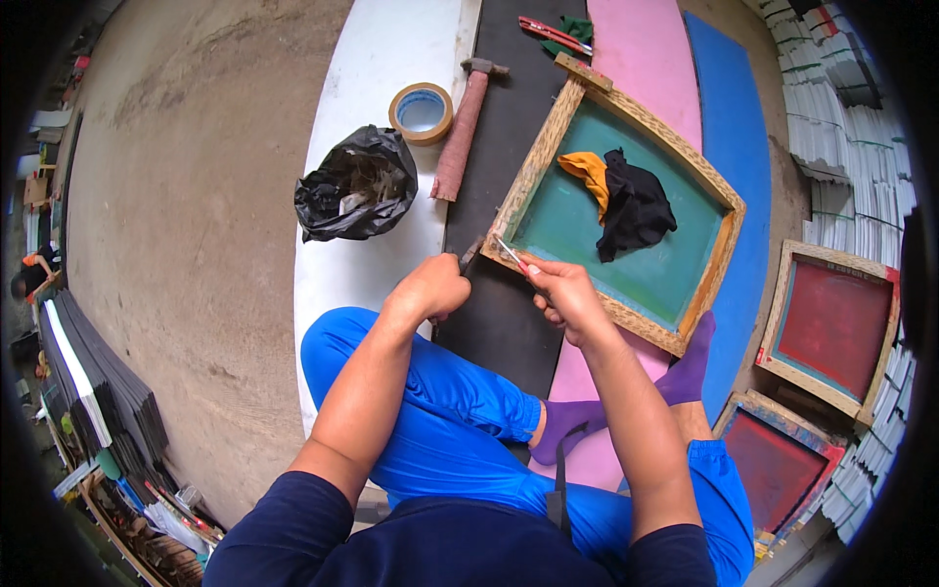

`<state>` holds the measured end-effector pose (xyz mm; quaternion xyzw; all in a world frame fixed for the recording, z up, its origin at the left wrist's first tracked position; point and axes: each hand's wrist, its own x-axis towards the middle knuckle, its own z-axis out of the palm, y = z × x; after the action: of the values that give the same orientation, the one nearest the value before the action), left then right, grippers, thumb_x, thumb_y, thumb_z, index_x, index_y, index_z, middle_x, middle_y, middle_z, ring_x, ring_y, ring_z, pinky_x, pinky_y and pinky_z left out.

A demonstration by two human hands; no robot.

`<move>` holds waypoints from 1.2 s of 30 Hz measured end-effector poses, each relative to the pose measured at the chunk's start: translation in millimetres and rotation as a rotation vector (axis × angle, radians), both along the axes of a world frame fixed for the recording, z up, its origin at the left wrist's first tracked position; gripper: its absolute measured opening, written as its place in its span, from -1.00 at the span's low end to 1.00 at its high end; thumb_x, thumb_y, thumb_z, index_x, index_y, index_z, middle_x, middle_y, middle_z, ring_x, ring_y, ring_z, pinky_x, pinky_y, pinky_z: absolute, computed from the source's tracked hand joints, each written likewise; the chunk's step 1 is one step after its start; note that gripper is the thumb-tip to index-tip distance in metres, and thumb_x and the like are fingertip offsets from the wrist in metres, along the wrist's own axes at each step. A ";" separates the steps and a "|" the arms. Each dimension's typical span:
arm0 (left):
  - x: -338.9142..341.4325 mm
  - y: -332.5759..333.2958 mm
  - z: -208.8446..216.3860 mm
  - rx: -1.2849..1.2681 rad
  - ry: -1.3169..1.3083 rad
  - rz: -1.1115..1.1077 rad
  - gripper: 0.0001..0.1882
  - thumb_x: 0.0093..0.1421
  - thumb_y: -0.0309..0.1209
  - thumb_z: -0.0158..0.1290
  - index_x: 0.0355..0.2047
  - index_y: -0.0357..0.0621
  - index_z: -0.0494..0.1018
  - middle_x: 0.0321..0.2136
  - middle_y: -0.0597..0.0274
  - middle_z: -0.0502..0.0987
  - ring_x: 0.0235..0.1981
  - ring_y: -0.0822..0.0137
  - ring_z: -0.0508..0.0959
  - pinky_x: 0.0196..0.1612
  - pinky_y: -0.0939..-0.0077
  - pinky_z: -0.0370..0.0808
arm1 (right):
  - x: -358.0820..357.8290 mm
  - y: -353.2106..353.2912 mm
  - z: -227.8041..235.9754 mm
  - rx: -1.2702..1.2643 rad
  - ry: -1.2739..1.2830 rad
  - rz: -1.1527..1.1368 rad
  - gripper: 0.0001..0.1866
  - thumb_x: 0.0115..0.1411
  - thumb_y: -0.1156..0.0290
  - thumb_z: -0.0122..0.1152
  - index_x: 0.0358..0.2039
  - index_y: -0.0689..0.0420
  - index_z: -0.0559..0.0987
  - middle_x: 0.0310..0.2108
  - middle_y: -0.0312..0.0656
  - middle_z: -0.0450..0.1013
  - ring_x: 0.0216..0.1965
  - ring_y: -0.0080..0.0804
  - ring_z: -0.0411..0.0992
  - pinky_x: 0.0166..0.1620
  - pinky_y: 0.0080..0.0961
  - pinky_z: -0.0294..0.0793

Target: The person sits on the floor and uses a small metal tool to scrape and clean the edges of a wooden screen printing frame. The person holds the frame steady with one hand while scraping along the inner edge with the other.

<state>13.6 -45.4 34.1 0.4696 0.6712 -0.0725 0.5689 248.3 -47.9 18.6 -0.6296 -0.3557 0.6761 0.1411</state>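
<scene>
A wooden screen-printing frame [719,181] with green mesh lies slanted in front of me. At its near left corner my left hand [432,289] is closed round a dark metal tool [471,254]; only its tip shows, so its kind is unclear. My right hand [567,296] grips a slim screwdriver [511,253] with a reddish handle, its thin metal end against that same corner. On the mesh rest a crumpled black cloth [634,207] and an orange cloth [585,174]. A hammer [462,132] with a wrapped pinkish handle lies beyond my left hand.
Left of the hammer are a roll of brown tape [399,110] and a black plastic bag [342,225] with scraps inside. A red-handled cutter [553,34] lies at the far end. Red-mesh frames [829,333] lean at right beside stacked white sheets [861,147].
</scene>
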 end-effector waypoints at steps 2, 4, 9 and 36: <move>-1.2 0.9 2.5 -0.012 -0.008 0.041 -0.71 -0.03 -0.54 -0.12 -0.47 -0.54 0.55 -0.59 -0.22 0.61 -0.54 -0.04 0.67 -0.41 0.14 0.61 | -4.8 -12.3 -0.2 0.481 -0.274 0.178 -0.69 0.30 0.29 0.22 0.04 0.00 0.67 -0.57 -0.31 0.45 -0.60 -0.39 0.48 -0.51 -0.37 0.48; -4.7 2.4 0.8 -0.035 -0.018 0.006 -0.68 0.01 -0.52 -0.12 -0.31 -0.54 0.49 -0.58 -0.18 0.60 -0.57 0.01 0.67 -0.49 0.18 0.60 | -10.8 -22.0 16.3 1.081 -0.629 0.346 -0.66 0.26 0.29 0.25 0.05 -0.08 0.66 -0.57 -0.23 0.46 -0.57 -0.24 0.54 -0.50 -0.28 0.51; -6.2 2.2 -3.9 -0.045 -0.031 -0.013 -0.63 0.03 -0.50 -0.12 -0.23 -0.56 0.47 -0.56 -0.20 0.60 -0.57 0.03 0.67 -0.51 0.19 0.59 | -26.5 -43.3 40.8 0.910 -0.909 0.553 -0.64 0.21 0.26 0.28 0.04 -0.15 0.67 -0.50 -0.14 0.52 -0.53 -0.14 0.58 -0.48 -0.23 0.58; 0.6 -1.3 0.7 0.070 -0.003 -0.041 -0.73 -0.04 -0.53 -0.09 -0.59 -0.51 0.57 -0.64 -0.25 0.58 -0.56 -0.06 0.66 -0.38 0.12 0.61 | -46.3 -43.3 33.9 0.792 -0.963 0.703 -0.59 0.26 0.37 0.13 0.12 0.03 0.60 -0.52 0.04 0.56 -0.49 -0.01 0.60 -0.41 -0.10 0.61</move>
<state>14.2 -46.7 34.9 0.5030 0.6628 -0.0597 0.5515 202.0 -91.1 52.5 -0.6076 -0.7792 0.1487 -0.0399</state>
